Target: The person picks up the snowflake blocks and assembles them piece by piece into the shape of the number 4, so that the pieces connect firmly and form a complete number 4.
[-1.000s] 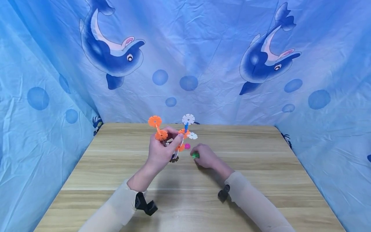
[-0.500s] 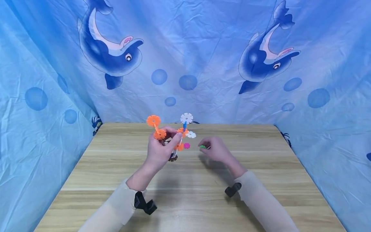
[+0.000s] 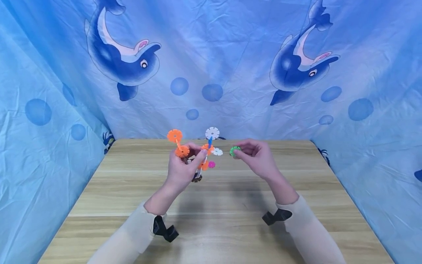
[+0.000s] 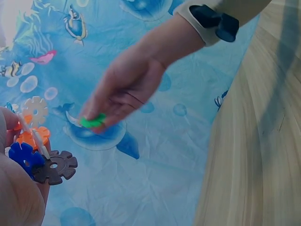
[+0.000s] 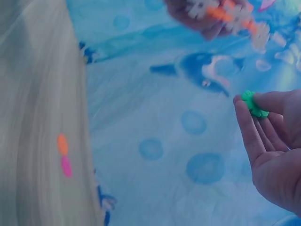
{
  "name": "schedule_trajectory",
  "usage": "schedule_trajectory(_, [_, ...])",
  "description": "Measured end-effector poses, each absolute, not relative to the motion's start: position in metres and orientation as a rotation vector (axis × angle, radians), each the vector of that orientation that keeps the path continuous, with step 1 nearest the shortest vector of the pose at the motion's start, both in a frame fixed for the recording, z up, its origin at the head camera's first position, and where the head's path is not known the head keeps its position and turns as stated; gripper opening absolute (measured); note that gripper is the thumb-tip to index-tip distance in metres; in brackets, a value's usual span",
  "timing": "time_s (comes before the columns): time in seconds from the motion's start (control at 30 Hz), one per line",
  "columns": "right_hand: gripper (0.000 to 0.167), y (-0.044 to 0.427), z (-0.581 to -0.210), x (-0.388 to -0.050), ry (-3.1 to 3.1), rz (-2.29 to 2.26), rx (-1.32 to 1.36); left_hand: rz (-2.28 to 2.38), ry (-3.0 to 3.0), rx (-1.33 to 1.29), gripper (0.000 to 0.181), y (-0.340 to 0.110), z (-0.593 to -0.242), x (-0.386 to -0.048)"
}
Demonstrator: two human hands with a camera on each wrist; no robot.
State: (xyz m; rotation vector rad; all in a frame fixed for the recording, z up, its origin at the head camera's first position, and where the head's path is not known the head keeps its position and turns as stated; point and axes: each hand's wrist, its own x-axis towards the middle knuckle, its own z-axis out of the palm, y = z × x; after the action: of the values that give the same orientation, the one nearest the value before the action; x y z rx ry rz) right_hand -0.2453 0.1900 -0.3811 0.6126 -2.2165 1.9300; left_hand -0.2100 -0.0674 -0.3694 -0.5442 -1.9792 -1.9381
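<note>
My left hand (image 3: 179, 168) grips a construction of interlocked snowflake building discs, holding it above the table. Orange discs (image 3: 182, 151), white discs (image 3: 212, 133) and a blue disc edge (image 3: 210, 142) stick out of it; the left wrist view also shows a dark brown disc (image 4: 55, 167) and a dark blue disc (image 4: 27, 159) near the palm. Part of the construction is hidden by the fingers. To its right, my right hand (image 3: 258, 156) pinches a green snowflake disc (image 3: 235, 151) between thumb and fingertips, in the air and apart from the construction.
On the wooden table (image 3: 230, 227) lie a pink disc (image 5: 66, 166) and an orange disc (image 5: 62, 144), close together. Blue cloth with printed dolphins hangs behind the table and along both sides. A black camera (image 3: 165, 229) is strapped on each wrist.
My right hand has lifted the green disc off the table, moving up and to the right with it. The left hand and its construction stay nearly in place.
</note>
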Motion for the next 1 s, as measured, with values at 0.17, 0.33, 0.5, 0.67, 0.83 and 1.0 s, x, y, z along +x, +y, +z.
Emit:
schedule_trajectory(0.17, [0.022,0.183,-0.367,-0.229,-2.112,1.996,0.665,-1.937,-1.991,-0.544,0.009,-0.066,-0.37,-0.211])
schedule_trajectory(0.33, [0.02,0.177,-0.363,-0.22,-2.049,1.988,0.731,-1.941,-1.99,-0.549,0.009,-0.064,-0.369,-0.211])
schedule_trajectory(0.5, [0.019,0.174,-0.364,-0.22,-2.01,1.989,0.798,-1.948,-1.999,-0.544,0.01,-0.062,-0.37,-0.212])
schedule_trajectory(0.67, [0.018,0.172,-0.364,-0.218,-1.989,1.978,0.83,-1.952,-2.003,-0.558,0.011,-0.061,-0.371,-0.212])
schedule_trajectory(0.83, [0.018,0.171,-0.364,-0.217,-1.999,1.914,0.843,-1.946,-2.004,-0.578,0.01,-0.061,-0.372,-0.211])
schedule_trajectory(1.0, [0.019,0.17,-0.365,-0.214,-2.037,1.841,0.805,-1.933,-2.0,-0.616,0.006,-0.061,-0.373,-0.212])
